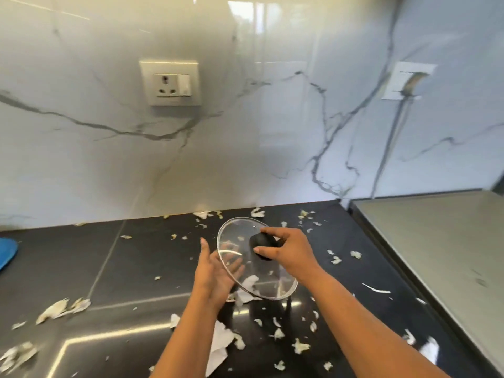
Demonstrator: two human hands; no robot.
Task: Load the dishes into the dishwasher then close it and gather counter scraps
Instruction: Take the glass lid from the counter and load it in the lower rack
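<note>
Holding the glass lid by its black knob, my right hand has thumb and fingers curled round that knob, and the lid hangs tilted above the dark counter, its rim lowest at the near right. My left hand is flat, fingers straight and grasping nothing, with the fingertips lying behind the lid's left edge so I see them through the glass; whether they touch the underside I cannot tell. Pale scraps are scattered across the counter, thickest beneath the lid and along the back wall, with a larger white torn piece near my left forearm. A blue object sits at the far left edge. A socket is set in the marble backsplash. A grey surface adjoins the counter on the right.
</note>
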